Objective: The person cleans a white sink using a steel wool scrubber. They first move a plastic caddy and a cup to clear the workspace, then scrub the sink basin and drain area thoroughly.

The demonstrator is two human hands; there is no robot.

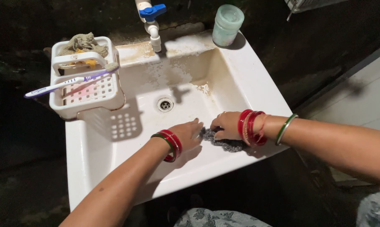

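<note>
Both my hands are down in a white sink (249, 80), near its front wall. My right hand (226, 125) presses a grey steel-wool scrubber (223, 142) against the basin, fingers closed over it. My left hand (186, 133) lies just left of it, fingertips touching the scrubber's edge. Red and green bangles ring both wrists. The round drain (165, 104) sits a little behind my hands. The basin's back wall shows brownish stains and foam.
A white plastic caddy (85, 96) rests on the sink's left rim, with a toothbrush (68, 82) lying across it and a rag (82, 43) at its back. A blue-handled tap (152, 21) sticks out above the basin. A pale green jar (227, 24) stands at the back right corner.
</note>
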